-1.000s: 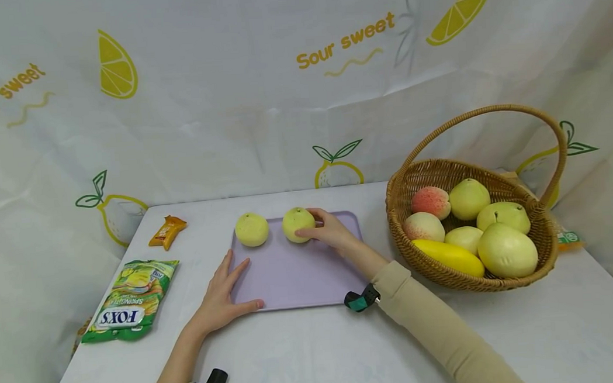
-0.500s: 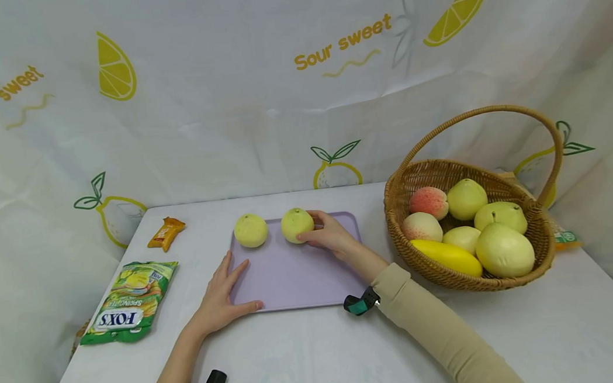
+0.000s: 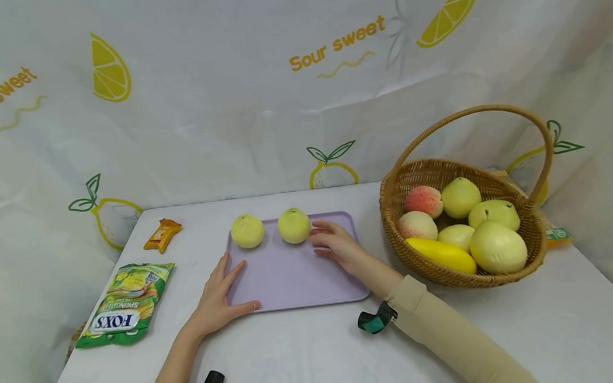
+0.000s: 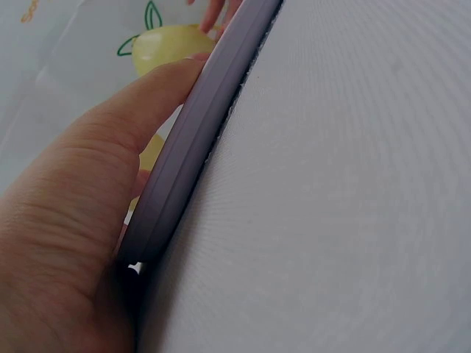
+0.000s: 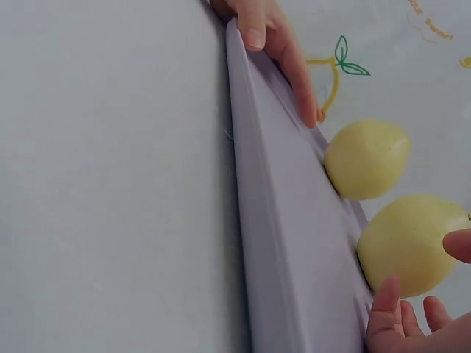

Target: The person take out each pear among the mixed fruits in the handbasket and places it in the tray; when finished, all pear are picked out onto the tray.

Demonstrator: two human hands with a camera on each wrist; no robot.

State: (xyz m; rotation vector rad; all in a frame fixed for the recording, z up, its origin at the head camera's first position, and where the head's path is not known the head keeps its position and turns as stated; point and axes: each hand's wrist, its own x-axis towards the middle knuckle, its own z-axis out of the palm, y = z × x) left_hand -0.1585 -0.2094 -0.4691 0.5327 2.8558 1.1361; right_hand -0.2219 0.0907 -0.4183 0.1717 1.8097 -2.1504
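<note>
On the lilac tray (image 3: 296, 280) two round, pale yellow-green pears stand along the far edge. The left pear (image 3: 247, 231) is at the far left corner, the right pear (image 3: 294, 225) beside it with a small gap. My left hand (image 3: 215, 296) rests at the tray's near left corner, fingers spread along the left side and thumb on the front rim. My right hand (image 3: 338, 248) is over the tray's right part, fingers spread and holding nothing, fingertips just right of the right pear. In the right wrist view, fingers (image 5: 386, 316) appear close beside that pear (image 5: 412, 243).
A wicker basket (image 3: 392, 221) with a tall handle stands right of the tray, holding peaches (image 3: 417, 226), several pears and a long yellow fruit (image 3: 442, 255). On the left lie a green FOX'S bag (image 3: 126, 305) and a small orange packet (image 3: 163, 235). Another packet (image 3: 558, 236) shows behind the basket.
My right hand has let go of the right pear and drawn slightly back to the right, its fingers opening. The pear stays on the tray. My left hand keeps its place at the tray corner.
</note>
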